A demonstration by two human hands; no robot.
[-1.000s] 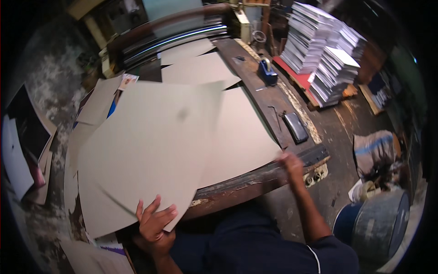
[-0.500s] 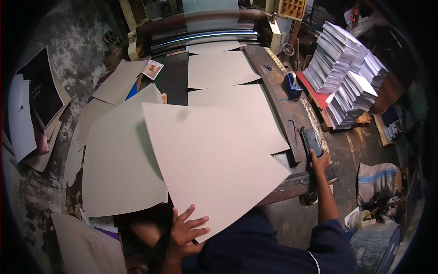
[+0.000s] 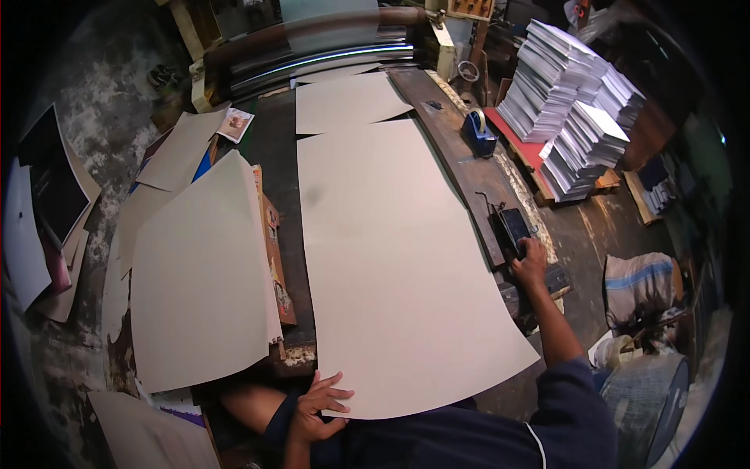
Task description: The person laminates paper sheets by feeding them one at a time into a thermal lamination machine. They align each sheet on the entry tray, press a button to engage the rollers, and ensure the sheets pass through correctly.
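Observation:
A large beige cardboard sheet (image 3: 391, 266) lies lengthwise over the middle of the machine table, its near edge curving out past the front. My left hand (image 3: 319, 406) grips its near left corner, fingers spread on top and thumb at the edge. On the right, my right hand (image 3: 531, 263) has its fingers curled at the near end of a dark, flat, phone-like thing (image 3: 513, 225) on the table's side rail. Farther off, another beige sheet (image 3: 351, 102) leads toward the rollers (image 3: 324, 64). To the left stands a stack topped by a beige sheet (image 3: 199, 273).
A blue tape dispenser (image 3: 478, 134) sits on the dark rail (image 3: 449, 164), with a bent metal rod near it. Tall piles of white paper (image 3: 547, 86) stand on a red board at right. A striped cloth bundle (image 3: 639, 289) and a wrapped roll (image 3: 644, 406) are nearer.
The sheet in my left hand has swung from a raised, slanted pose to lie straight along the table, over the sheet ahead. My right hand stays at the dark flat thing. The view has shifted slightly.

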